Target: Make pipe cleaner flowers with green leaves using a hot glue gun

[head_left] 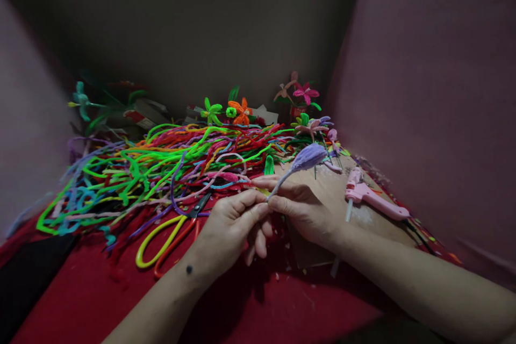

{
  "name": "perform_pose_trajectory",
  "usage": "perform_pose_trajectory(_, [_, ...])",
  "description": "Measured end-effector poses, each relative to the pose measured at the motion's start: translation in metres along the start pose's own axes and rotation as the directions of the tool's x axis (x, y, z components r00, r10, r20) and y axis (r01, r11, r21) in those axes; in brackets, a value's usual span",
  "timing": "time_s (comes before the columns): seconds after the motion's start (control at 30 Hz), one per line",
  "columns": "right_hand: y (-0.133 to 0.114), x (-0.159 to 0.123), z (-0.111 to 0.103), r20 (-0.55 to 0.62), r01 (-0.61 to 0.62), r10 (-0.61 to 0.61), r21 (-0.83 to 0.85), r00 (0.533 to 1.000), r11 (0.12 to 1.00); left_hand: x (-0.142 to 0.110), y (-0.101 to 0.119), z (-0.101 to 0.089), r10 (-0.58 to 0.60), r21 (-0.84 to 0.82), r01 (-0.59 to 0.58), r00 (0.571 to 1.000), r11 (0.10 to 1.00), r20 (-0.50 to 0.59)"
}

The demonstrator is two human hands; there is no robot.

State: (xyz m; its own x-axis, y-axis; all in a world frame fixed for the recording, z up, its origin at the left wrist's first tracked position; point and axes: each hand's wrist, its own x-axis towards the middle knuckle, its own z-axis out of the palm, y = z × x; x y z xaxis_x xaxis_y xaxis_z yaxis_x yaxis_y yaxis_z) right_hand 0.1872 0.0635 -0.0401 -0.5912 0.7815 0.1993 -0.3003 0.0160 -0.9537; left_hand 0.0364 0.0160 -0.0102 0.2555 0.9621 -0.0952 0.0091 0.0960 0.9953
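Between my two hands is a lavender pipe cleaner flower bud (309, 157) on a fuzzy stem, tilted up to the right. My left hand (242, 220) pinches the lower end of the stem between thumb and fingers. Beside it, my right hand (296, 207) also pinches the stem, its thumb on top and fingers behind. The very tip of the stem is hidden by the fingertips. Scissors (161, 239) with one yellow and one red-orange handle lie left of my left hand, their dark blades pointing away.
A large heap of coloured pipe cleaners (161, 164) spreads behind my hands. On the right, a pink glue gun (373, 199) rests on a tan board (334, 193). Finished flowers, among them an orange flower (241, 112) and a magenta flower (306, 93), stand along the back. Red cloth (100, 290) covers the surface.
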Motion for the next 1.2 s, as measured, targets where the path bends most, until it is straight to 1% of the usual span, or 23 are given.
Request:
perform_pose_trajectory(0.07, [0.000, 0.001, -0.001, 0.007, 0.040, -0.040, -0.060, 0.999, 0.997, 0.000, 0.000, -0.003, -0.035, -0.101, 0.041, 0.998, 0.994, 0.061])
perform_pose_trajectory(0.13, [0.000, 0.002, -0.002, 0.025, 0.094, -0.093, -0.084, 0.995, 0.992, 0.000, -0.002, -0.006, -0.073, -0.191, 0.101, 0.986, 0.976, 0.150])
perform_pose_trajectory(0.2, [0.001, 0.003, -0.002, 0.059, 0.117, -0.115, -0.038, 0.992, 0.992, 0.000, -0.005, -0.010, -0.092, -0.270, 0.156, 0.968, 0.950, 0.236])
perform_pose_trajectory(0.23, [0.001, 0.003, -0.002, 0.075, 0.116, -0.115, -0.001, 0.990, 0.993, 0.001, -0.006, -0.011, -0.095, -0.295, 0.174, 0.960, 0.940, 0.262])
perform_pose_trajectory(0.3, [0.003, 0.003, -0.002, 0.090, 0.107, -0.113, 0.061, 0.990, 0.992, 0.001, -0.005, -0.012, -0.099, -0.285, 0.179, 0.957, 0.942, 0.272])
perform_pose_trajectory(0.33, [0.004, 0.003, -0.002, 0.083, 0.103, -0.109, 0.071, 0.991, 0.992, 0.001, -0.004, -0.012, -0.101, -0.248, 0.166, 0.962, 0.954, 0.255])
perform_pose_trajectory(0.4, [0.006, 0.003, -0.003, 0.033, 0.106, -0.108, 0.068, 0.994, 0.992, 0.001, -0.001, -0.011, -0.087, -0.114, 0.108, 0.981, 0.988, 0.172])
perform_pose_trajectory(0.43, [0.007, 0.003, -0.004, -0.004, 0.108, -0.108, 0.060, 0.994, 0.992, 0.001, 0.000, -0.009, -0.055, -0.024, 0.058, 0.992, 0.998, 0.112])
perform_pose_trajectory(0.47, [0.009, 0.004, -0.004, -0.041, 0.104, -0.102, 0.057, 0.994, 0.993, 0.002, -0.001, -0.008, 0.001, 0.077, -0.005, 0.999, 0.997, 0.047])
perform_pose_trajectory(0.5, [0.010, 0.004, -0.004, -0.071, 0.096, -0.091, 0.065, 0.993, 0.993, 0.002, -0.002, -0.006, 0.085, 0.181, -0.080, 0.996, 0.980, -0.022])
perform_pose_trajectory(0.53, [0.012, 0.005, -0.004, -0.094, 0.083, -0.076, 0.078, 0.993, 0.993, 0.002, -0.003, -0.005, 0.187, 0.283, -0.157, 0.979, 0.946, -0.082])
perform_pose_trajectory(0.6, [0.012, 0.005, -0.002, -0.128, 0.061, -0.048, 0.099, 0.991, 0.993, 0.002, -0.008, -0.002, 0.378, 0.445, -0.277, 0.912, 0.852, -0.157])
perform_pose_trajectory(0.63, [0.012, 0.005, -0.001, -0.140, 0.055, -0.041, 0.096, 0.989, 0.994, 0.003, -0.010, -0.001, 0.435, 0.487, -0.305, 0.882, 0.818, -0.179])
perform_pose_trajectory(0.67, [0.011, 0.005, 0.000, -0.147, 0.058, -0.046, 0.078, 0.988, 0.995, 0.003, -0.012, 0.001, 0.455, 0.498, -0.311, 0.869, 0.809, -0.196])
perform_pose_trajectory(0.7, [0.009, 0.004, 0.002, -0.152, 0.071, -0.062, 0.055, 0.986, 0.996, 0.002, -0.012, 0.002, 0.439, 0.476, -0.301, 0.873, 0.827, -0.211])
perform_pose_trajectory(0.73, [0.007, 0.004, 0.003, -0.149, 0.087, -0.081, 0.035, 0.986, 0.996, 0.002, -0.012, 0.003, 0.394, 0.422, -0.276, 0.892, 0.864, -0.223])
perform_pose_trajectory(0.8, [0.003, 0.002, 0.004, -0.115, 0.098, -0.093, 0.033, 0.989, 0.995, 0.002, -0.009, 0.005, 0.250, 0.241, -0.195, 0.942, 0.951, -0.225])
perform_pose_trajectory(0.83, [0.001, 0.001, 0.005, -0.091, 0.089, -0.085, 0.052, 0.992, 0.995, 0.002, -0.008, 0.005, 0.170, 0.131, -0.145, 0.965, 0.981, -0.201])
perform_pose_trajectory(0.9, [-0.001, 0.000, 0.004, -0.042, 0.063, -0.059, 0.096, 0.997, 0.993, 0.002, -0.006, 0.005, 0.045, -0.083, -0.055, 0.993, 0.995, -0.113])
perform_pose_trajectory(0.97, [-0.002, 0.000, 0.002, -0.008, 0.042, -0.041, 0.113, 0.999, 0.993, 0.003, -0.007, 0.002, -0.022, -0.251, 0.022, 1.000, 0.968, 0.001])
perform_pose_trajectory(1.03, [-0.002, 0.001, -0.001, 0.000, 0.027, -0.028, 0.088, 1.000, 0.996, 0.005, -0.011, -0.002, -0.051, -0.366, 0.086, 0.993, 0.927, 0.104])
perform_pose_trajectory(1.13, [-0.004, 0.003, -0.002, -0.017, 0.008, -0.008, 0.000, 1.000, 1.000, 0.008, -0.019, -0.006, -0.065, -0.452, 0.157, 0.975, 0.878, 0.214])
perform_pose_trajectory(1.2, [-0.008, 0.003, -0.001, -0.024, 0.008, -0.009, -0.045, 1.000, 0.999, 0.010, -0.023, -0.008, -0.061, -0.472, 0.173, 0.968, 0.865, 0.244])
